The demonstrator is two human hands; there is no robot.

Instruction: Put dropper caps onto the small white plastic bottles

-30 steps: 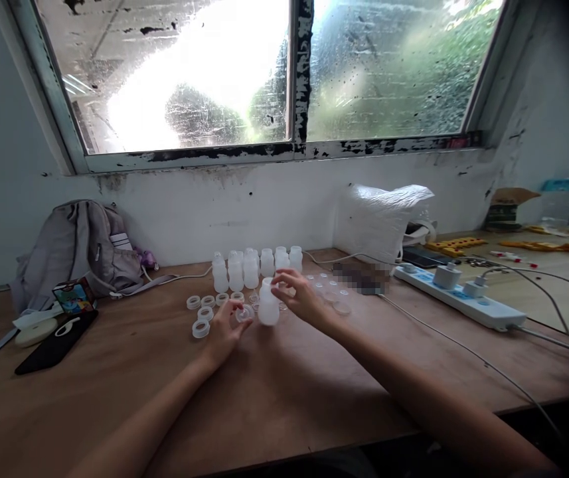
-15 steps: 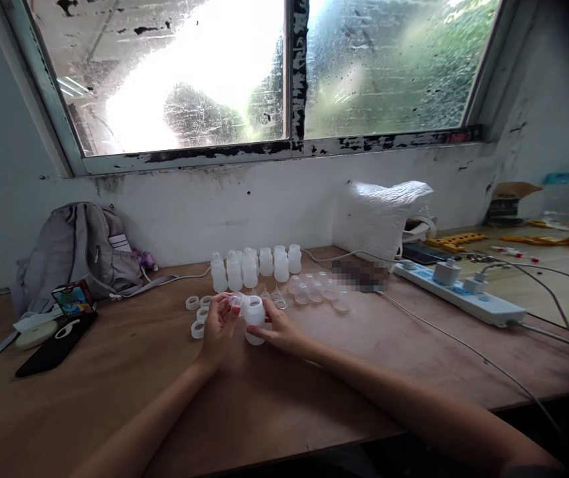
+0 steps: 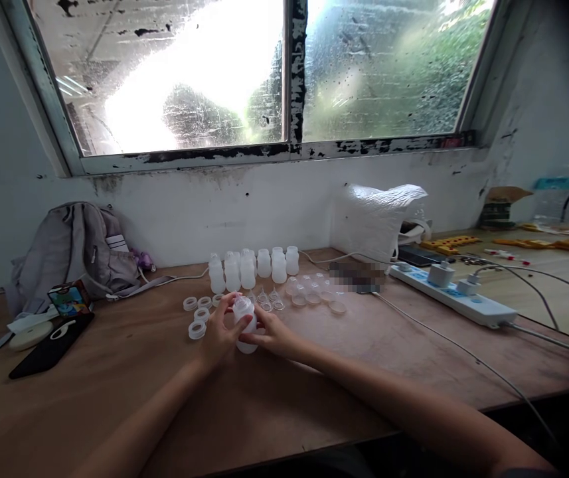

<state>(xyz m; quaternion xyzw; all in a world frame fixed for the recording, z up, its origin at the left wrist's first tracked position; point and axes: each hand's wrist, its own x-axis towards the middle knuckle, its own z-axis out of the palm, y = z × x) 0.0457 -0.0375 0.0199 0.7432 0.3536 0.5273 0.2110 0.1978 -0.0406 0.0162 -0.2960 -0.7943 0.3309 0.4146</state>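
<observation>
A frosted white baby bottle (image 3: 247, 346) stands roughly upright between my hands. A translucent teat with its collar (image 3: 243, 305) sits on the bottle's mouth. My left hand (image 3: 222, 332) wraps the upper bottle from the left, its fingers partly hidden behind it. From the right, my right hand (image 3: 275, 335) grips the bottle's body. Left of my hands lie several white collar rings (image 3: 197, 330). Just behind them are a few clear teats (image 3: 276, 302), and to the right are several translucent round caps (image 3: 313, 296).
Several similar bottles (image 3: 247, 269) line up by the wall. A grey backpack (image 3: 75, 249), a small box (image 3: 70, 300) and a dark flat pouch (image 3: 52, 348) occupy the left. On the right are a white power strip (image 3: 463, 299), cables and a silvery bag (image 3: 371, 219).
My left hand has brought the teat and collar from beside the bottle's mouth onto it. Its fingers now close around the upper bottle. The bottle has shifted slightly left and down in view.
</observation>
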